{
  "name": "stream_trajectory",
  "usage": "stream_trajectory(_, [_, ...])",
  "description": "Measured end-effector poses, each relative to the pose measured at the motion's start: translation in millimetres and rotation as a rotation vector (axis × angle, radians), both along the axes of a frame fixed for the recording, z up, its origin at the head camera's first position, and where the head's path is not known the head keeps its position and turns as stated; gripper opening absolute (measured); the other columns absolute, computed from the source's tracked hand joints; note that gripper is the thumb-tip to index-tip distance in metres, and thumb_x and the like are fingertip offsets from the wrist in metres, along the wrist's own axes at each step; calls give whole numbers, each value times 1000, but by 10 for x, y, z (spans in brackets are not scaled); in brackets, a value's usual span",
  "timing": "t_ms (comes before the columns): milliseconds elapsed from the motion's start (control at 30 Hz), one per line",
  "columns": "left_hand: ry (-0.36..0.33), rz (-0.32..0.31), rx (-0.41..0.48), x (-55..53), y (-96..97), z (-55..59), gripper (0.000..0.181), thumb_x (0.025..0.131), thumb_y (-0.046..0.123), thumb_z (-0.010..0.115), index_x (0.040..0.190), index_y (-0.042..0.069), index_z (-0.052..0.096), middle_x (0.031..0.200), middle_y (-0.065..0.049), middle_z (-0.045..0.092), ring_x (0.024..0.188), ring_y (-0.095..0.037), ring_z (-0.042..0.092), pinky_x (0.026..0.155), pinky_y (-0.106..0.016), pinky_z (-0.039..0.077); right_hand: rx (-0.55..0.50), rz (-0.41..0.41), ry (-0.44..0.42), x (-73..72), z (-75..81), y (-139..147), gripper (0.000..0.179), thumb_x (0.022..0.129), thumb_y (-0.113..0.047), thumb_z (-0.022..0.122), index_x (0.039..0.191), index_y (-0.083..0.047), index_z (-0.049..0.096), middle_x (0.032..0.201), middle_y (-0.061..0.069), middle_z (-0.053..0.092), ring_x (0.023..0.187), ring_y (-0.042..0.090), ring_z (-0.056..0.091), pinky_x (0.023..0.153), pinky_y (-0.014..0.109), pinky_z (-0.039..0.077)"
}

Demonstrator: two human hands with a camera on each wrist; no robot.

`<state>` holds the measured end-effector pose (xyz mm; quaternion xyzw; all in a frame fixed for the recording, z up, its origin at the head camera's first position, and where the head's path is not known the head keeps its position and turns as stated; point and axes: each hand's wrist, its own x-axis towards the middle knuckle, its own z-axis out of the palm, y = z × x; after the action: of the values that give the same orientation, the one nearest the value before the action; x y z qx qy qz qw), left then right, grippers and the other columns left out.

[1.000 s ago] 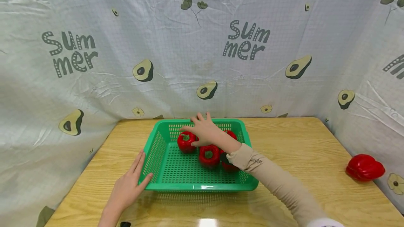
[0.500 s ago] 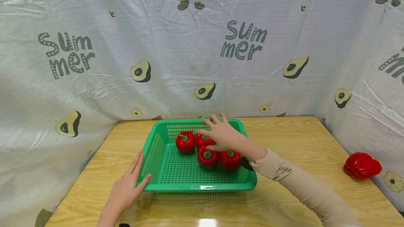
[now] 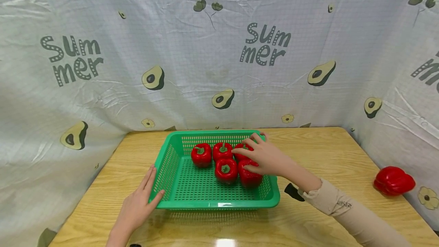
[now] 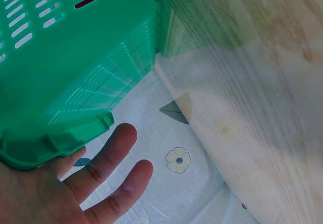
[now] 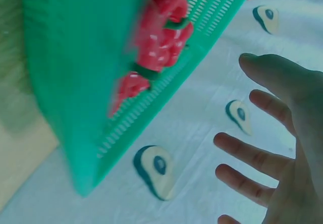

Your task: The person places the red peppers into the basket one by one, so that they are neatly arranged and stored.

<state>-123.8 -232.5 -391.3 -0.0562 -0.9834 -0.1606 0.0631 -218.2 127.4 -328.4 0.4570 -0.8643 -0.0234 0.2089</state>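
A green slotted plastic basket [image 3: 216, 204] holds several red bell peppers [image 3: 226, 171], bunched toward its back and right. My left hand [image 3: 136, 203] rests against the basket's left rim near the front corner, fingers straight and thumb over the edge. The left wrist view shows those fingers [image 4: 111, 158] extending past the rim. Above the right part of the basket is my right hand [image 3: 265, 156], fingers spread and holding nothing; it partly covers the two rightmost peppers. In the right wrist view the hand [image 5: 282, 153] shows apart from the basket wall [image 5: 75, 82].
Another red bell pepper [image 3: 393, 181] lies on its side on the wooden table [image 3: 315, 155], near the right edge. A printed white cloth [image 3: 192, 56] hangs behind the table and along its sides. A small dark object [image 3: 135, 245] shows at the bottom edge by the left wrist.
My right hand has moved rightward across the basket with fingers spread, uncovering more of the peppers. The left hand stays at the rim, and the basket and lone pepper stay put.
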Motion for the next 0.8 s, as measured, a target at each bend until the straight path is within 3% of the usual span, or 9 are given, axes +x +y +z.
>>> stream_trajectory(233, [-5,3,0,3,1,11,69,91,41,45,144,8,17,149,-12,18,49,-7,44,38,-23,26,-73,-15,50,107,-192,302,49,72,-38,71,118,-28,55,106,1,56,95,22,44,82,52,33])
stream_trajectory(433, [14,-4,11,3,0,1,69,90,40,47,143,6,19,149,-13,20,61,-18,57,41,-25,29,-170,-19,83,186,-375,593,48,70,-32,73,115,-23,58,102,1,56,91,19,44,78,47,33])
stream_trajectory(567, [15,-6,17,6,0,-4,69,90,40,47,143,6,19,149,-13,20,65,-21,60,40,-25,29,-251,-26,112,225,-513,823,35,85,-39,57,113,-19,59,100,3,57,90,20,46,76,45,33])
stream_trajectory(700, [14,-5,22,3,6,-6,69,90,40,47,143,6,18,149,-12,19,60,-17,57,40,-24,29,-304,-79,128,266,-629,1059,47,93,-48,30,112,-18,59,98,4,57,88,21,46,74,46,32])
stream_trajectory(800, [14,-5,26,0,9,-3,69,90,39,47,143,6,19,149,-13,19,59,-17,57,40,-24,29,-322,-136,152,289,-690,1224,52,93,-50,24,111,-17,60,96,5,58,85,22,47,72,47,32])
